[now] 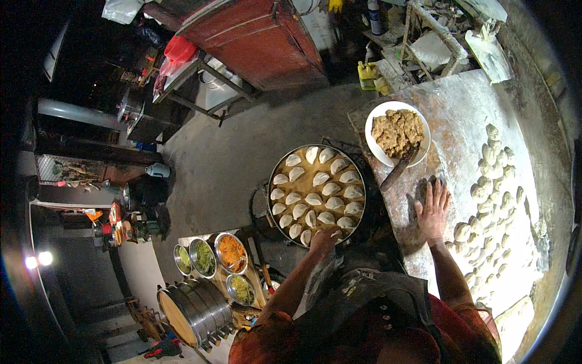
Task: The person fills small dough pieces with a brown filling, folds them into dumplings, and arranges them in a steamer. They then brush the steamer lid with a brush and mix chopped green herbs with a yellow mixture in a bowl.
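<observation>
My left hand is at the near edge of a round steamer tray, its fingers down over a pale dumpling; whether they grip it is hard to tell. Rows of crescent-shaped dumplings lie across the tray. Fingers spread, my right hand is over the floured work table and holds nothing. Beyond it stands a white bowl of brown filling, a dark wooden utensil leaning out over its rim. Many dough pieces lie on the table's right side.
Metal bowls of orange and green shredded food stand at the lower left, beside stacked metal steamer tiers. A red cabinet and a low table with a red plastic bag are farther off. A yellow jug stands beyond the work table.
</observation>
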Action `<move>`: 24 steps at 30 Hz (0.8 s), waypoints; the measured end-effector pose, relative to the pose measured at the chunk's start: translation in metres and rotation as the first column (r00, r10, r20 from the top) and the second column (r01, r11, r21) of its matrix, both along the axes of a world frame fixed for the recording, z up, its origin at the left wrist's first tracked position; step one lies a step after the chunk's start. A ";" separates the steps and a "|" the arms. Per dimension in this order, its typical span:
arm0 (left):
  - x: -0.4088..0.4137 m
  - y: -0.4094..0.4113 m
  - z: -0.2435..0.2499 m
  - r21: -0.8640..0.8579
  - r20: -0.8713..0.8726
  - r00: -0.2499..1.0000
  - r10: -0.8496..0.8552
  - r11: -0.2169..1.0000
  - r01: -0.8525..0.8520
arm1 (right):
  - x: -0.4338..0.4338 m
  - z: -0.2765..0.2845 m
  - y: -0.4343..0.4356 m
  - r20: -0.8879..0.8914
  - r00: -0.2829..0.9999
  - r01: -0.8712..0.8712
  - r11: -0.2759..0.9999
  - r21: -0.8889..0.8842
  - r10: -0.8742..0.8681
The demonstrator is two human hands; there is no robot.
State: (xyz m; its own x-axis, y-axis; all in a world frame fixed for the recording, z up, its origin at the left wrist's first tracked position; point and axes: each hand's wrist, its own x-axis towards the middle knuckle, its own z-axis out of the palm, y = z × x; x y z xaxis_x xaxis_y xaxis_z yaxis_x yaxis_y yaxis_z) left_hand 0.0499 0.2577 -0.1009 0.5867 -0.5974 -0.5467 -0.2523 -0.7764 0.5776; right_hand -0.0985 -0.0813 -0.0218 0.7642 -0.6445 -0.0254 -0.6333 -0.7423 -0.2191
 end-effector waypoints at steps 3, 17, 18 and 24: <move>-0.005 -0.024 0.017 -0.029 -0.025 1.000 0.000 1.000 -0.001 | -0.001 -0.002 0.008 0.002 0.999 -0.051 0.998 -0.035 0.052; -0.056 -0.277 0.072 -0.334 0.620 0.756 -0.208 0.802 0.495 | -0.024 -0.048 -0.036 0.631 0.705 -0.014 0.884 0.467 -0.323; -0.064 -0.285 0.067 -0.298 0.696 0.691 -0.194 0.798 0.524 | -0.030 -0.052 -0.038 0.612 0.733 0.018 0.908 0.419 -0.297; -0.077 -0.277 0.045 -0.458 0.444 0.875 -0.193 0.790 0.407 | -0.040 -0.032 -0.016 0.471 0.863 0.037 0.954 0.297 -0.180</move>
